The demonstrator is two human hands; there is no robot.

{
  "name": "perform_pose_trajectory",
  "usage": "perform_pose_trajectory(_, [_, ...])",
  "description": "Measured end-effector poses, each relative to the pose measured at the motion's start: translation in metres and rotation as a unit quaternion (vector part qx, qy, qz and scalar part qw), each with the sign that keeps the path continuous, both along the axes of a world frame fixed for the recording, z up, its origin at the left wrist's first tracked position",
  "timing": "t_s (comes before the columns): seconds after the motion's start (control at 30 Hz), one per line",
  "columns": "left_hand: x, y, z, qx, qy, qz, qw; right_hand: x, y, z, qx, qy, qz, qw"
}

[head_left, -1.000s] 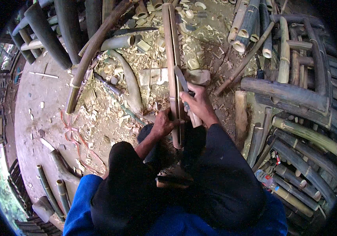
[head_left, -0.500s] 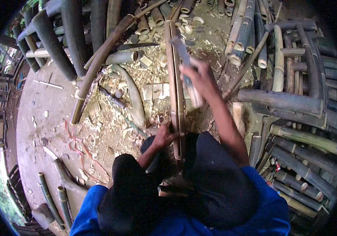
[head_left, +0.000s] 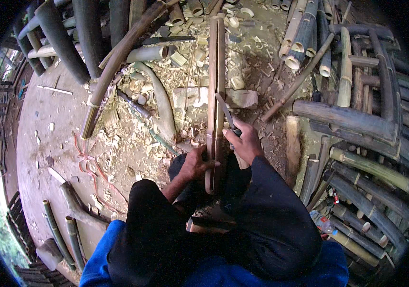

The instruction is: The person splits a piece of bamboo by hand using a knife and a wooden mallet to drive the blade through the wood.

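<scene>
A long split bamboo slat (head_left: 215,71) runs straight away from the person, its near end resting between the knees and its far end reaching out over the littered floor (head_left: 47,143). The left hand (head_left: 196,163) is closed around the slat close to its near end, gripping it from the left side and touching its edge. The right hand (head_left: 245,139) sits just to the right of the slat, a little farther out than the left hand, and is closed around the handle of a knife (head_left: 224,111). The knife's blade angles up and to the left from that fist and lies against the right edge of the slat, just beyond the fingers. Both hands are near each other, with the slat between them.

Pale wood shavings (head_left: 133,138) cover the ground to the left of the slat and around its middle. A flat wooden block (head_left: 241,98) lies just to the right of the slat, beyond the right hand, and a short upright post (head_left: 292,146) stands to the right of that hand. A curved dark bamboo pole (head_left: 118,57) slants across the far left, and a thinner stick (head_left: 297,81) slants across the far right. Cut bamboo tubes (head_left: 300,43) with open ends are heaped at the far right, and thick dark bamboo poles (head_left: 357,158) are stacked along the right side, well apart from the hands.
</scene>
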State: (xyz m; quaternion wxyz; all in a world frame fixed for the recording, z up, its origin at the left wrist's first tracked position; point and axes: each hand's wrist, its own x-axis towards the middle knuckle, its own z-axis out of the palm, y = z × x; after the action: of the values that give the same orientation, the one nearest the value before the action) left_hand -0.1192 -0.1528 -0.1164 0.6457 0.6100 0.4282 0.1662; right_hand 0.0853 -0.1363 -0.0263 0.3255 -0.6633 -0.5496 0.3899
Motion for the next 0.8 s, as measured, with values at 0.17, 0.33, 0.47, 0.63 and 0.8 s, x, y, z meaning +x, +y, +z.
perform_pose_trajectory(0.17, [0.005,0.003,0.006,-0.035,0.017,-0.01,0.999,0.002,0.02,-0.01,0.018,0.047,-0.004,0.999])
perform_pose_trajectory(0.33, [0.006,0.001,-0.004,-0.05,0.045,-0.026,0.997,0.005,0.082,-0.016,0.128,0.037,-0.025,0.991])
perform_pose_trajectory(0.47, [-0.009,-0.003,-0.028,0.002,0.025,0.004,1.0,0.002,0.078,0.015,-0.075,-0.009,0.012,0.997])
perform_pose_trajectory(0.63, [0.008,0.004,-0.005,0.037,0.058,-0.037,0.997,0.006,0.054,-0.017,0.065,-0.028,-0.017,0.997])
perform_pose_trajectory(0.8, [0.004,-0.001,-0.001,0.019,0.047,-0.019,0.999,0.015,0.091,-0.003,0.108,-0.014,0.026,0.994])
